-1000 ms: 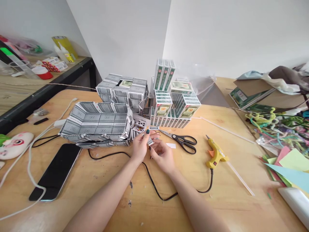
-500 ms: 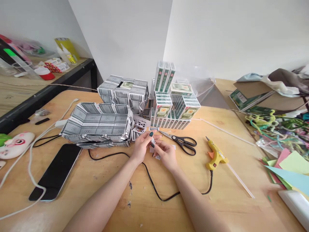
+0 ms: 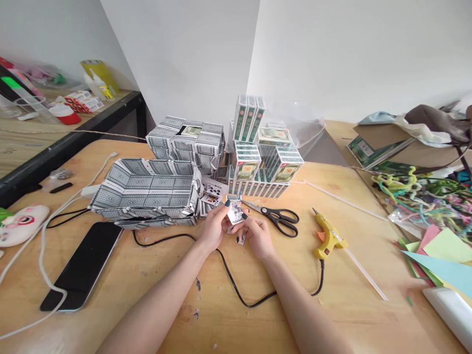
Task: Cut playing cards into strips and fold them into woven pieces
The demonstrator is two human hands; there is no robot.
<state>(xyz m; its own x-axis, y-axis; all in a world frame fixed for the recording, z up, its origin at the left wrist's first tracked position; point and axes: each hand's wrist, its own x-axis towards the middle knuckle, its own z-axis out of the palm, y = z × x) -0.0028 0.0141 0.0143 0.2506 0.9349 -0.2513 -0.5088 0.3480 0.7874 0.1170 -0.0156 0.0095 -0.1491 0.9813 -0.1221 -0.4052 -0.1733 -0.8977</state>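
Note:
A playing card (image 3: 235,212), its printed face showing, is pinched between my two hands above the table. My left hand (image 3: 215,225) grips it along its left side with the thumb on top. On the other side, the fingers of my right hand (image 3: 258,236) close on its lower right edge. Part of another card shows beneath my right fingers. Loose cards (image 3: 214,189) lie just beyond my left hand, beside an open box built of folded playing cards (image 3: 151,189). Black-handled scissors (image 3: 282,219) rest to the right of the hands.
Card packs (image 3: 247,167) are stacked at the back, next to a second folded-card block (image 3: 188,137). A yellow glue gun (image 3: 328,233) lies at right, its black cord (image 3: 236,290) running under my forearms. A phone (image 3: 83,265) lies at left; coloured paper (image 3: 442,255) is at far right.
The card between my hands has turned, so its printed face now shows instead of a narrow edge. My right hand has shifted slightly outward. The whole view has moved a little.

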